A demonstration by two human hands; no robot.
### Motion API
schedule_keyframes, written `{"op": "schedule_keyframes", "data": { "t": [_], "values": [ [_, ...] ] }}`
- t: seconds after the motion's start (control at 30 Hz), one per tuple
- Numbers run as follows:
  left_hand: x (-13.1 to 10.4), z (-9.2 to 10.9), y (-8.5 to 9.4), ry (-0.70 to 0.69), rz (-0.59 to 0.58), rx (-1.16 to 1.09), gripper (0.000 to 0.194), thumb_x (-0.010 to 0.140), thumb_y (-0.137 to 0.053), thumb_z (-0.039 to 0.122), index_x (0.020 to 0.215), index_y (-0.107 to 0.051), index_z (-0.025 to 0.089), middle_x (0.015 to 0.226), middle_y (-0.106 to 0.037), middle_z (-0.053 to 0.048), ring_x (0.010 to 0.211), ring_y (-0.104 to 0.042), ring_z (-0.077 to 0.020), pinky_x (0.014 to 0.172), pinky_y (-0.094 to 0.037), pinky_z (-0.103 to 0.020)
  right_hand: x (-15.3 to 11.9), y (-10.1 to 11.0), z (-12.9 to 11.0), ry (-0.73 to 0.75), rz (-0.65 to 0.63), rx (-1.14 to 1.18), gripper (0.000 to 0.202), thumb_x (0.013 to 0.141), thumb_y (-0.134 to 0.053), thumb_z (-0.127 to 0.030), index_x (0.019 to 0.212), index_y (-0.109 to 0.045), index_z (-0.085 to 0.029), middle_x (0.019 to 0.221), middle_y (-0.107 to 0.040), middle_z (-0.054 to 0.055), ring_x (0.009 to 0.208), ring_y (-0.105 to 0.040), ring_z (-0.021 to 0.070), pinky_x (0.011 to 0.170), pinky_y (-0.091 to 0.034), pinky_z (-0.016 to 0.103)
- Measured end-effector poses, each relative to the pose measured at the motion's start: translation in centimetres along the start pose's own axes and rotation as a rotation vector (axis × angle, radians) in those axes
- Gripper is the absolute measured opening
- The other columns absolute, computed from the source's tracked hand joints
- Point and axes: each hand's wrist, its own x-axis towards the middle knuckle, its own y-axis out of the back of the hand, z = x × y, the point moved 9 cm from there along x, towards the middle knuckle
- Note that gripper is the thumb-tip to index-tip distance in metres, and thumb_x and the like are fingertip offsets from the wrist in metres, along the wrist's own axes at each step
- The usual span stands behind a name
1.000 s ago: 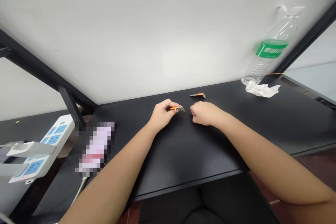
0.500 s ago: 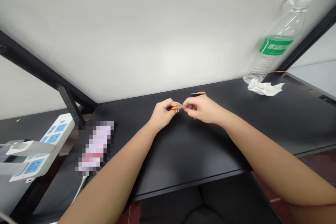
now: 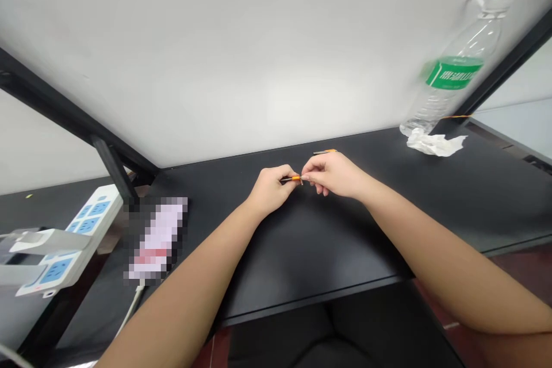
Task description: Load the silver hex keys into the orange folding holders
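Observation:
Between my two hands, just above the black tabletop, is a small orange-and-metal piece, too small to name its kind. My left hand pinches it between thumb and fingers, and a thin dark end sticks out to the left over the thumb side. My right hand has thumb and index finger pressed together at its right end, where a short metal bit shows; the other fingers are curled below. Just behind the right hand lies a second orange-and-dark piece, partly hidden by that hand.
At the back right, a clear bottle with a green label stands beside a crumpled tissue. To the left are a pixelated phone-like object with a white cable and a power strip. The black tabletop meets a pale wall.
The held piece has turned: its orange part now sits nearer the right fingertips, and several small metal bits below it no longer show. The right hand has rolled, its lower fingers now showing.

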Motion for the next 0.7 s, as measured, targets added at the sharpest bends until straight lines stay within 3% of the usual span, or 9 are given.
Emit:
{"op": "schedule_keyframes", "data": {
  "t": [0.1, 0.27, 0.37, 0.43, 0.5, 0.6, 0.7],
  "values": [
    [-0.1, 0.4, -0.2, -0.010, 0.005, 0.073, 0.011, 0.085, -0.064, 0.024, 0.075, -0.069, 0.021, 0.072, -0.071, 0.002, 0.064, -0.061, -0.0138, 0.064, -0.045, -0.027, 0.1, -0.9, -0.5, 0.052, 0.015, -0.012, 0.008, 0.093, -0.061, -0.029, 0.091, -0.064, -0.021, 0.071, -0.068, -0.001, 0.055, -0.061, 0.0125, 0.051, -0.045, 0.024],
    [-0.1, 0.2, 0.0, -0.007, 0.015, 0.070, 0.008, 0.080, -0.062, 0.017, 0.075, -0.067, 0.020, 0.075, -0.070, 0.002, 0.068, -0.061, -0.0149, 0.066, -0.045, -0.027, -0.4, -2.2, -2.8, 0.258, 0.086, -0.373, 0.008, 0.094, -0.055, -0.014, 0.095, -0.059, -0.021, 0.084, -0.069, 0.002, 0.072, -0.061, 0.0153, 0.064, -0.041, 0.026],
    [0.0, -0.4, 0.3, 0.034, 0.041, 0.046, 0.007, 0.079, -0.064, 0.018, 0.074, -0.066, 0.021, 0.074, -0.070, 0.003, 0.068, -0.062, -0.0150, 0.066, -0.046, -0.027, -0.7, -2.0, -3.4, 0.298, 0.074, -0.461, 0.005, 0.095, -0.056, -0.020, 0.100, -0.059, -0.021, 0.082, -0.068, 0.002, 0.070, -0.059, 0.0162, 0.064, -0.038, 0.027],
    [-0.1, -1.0, 0.5, 0.075, 0.065, 0.000, 0.007, 0.081, -0.067, 0.023, 0.075, -0.066, 0.021, 0.076, -0.072, 0.002, 0.070, -0.065, -0.0158, 0.068, -0.048, -0.028, -0.7, -0.4, -3.1, 0.289, 0.115, -0.464, 0.007, 0.095, -0.059, -0.025, 0.101, -0.061, -0.021, 0.079, -0.068, 0.001, 0.069, -0.058, 0.0161, 0.065, -0.038, 0.028],
    [-0.1, -1.7, 0.7, 0.118, 0.074, -0.070, 0.010, 0.084, -0.069, 0.029, 0.077, -0.067, 0.022, 0.082, -0.075, 0.000, 0.076, -0.070, -0.0175, 0.073, -0.053, -0.029, -0.4, 2.7, -1.8, 0.234, 0.226, -0.502, 0.009, 0.094, -0.059, -0.029, 0.097, -0.065, -0.021, 0.080, -0.069, 0.001, 0.071, -0.059, 0.0170, 0.067, -0.041, 0.029],
    [-0.2, -2.6, 0.6, 0.161, 0.053, -0.128, 0.010, 0.084, -0.072, 0.031, 0.078, -0.069, 0.024, 0.089, -0.078, -0.001, 0.085, -0.074, -0.0196, 0.081, -0.056, -0.031, 0.7, 7.1, 2.3, 0.080, 0.339, -0.617, 0.012, 0.090, -0.061, -0.027, 0.089, -0.071, -0.020, 0.089, -0.070, 0.006, 0.082, -0.062, 0.0206, 0.075, -0.045, 0.033],
    [-0.2, -2.9, 0.5, 0.153, 0.010, -0.080, 0.006, 0.084, -0.071, 0.029, 0.080, -0.072, 0.025, 0.090, -0.078, 0.000, 0.087, -0.074, -0.0199, 0.083, -0.056, -0.032, 2.0, 9.1, 6.5, -0.022, 0.371, -0.604, 0.028, 0.087, -0.068, -0.031, 0.111, -0.074, -0.018, 0.111, -0.069, 0.010, 0.093, -0.064, 0.0221, 0.087, -0.048, 0.035]
  ]
}}
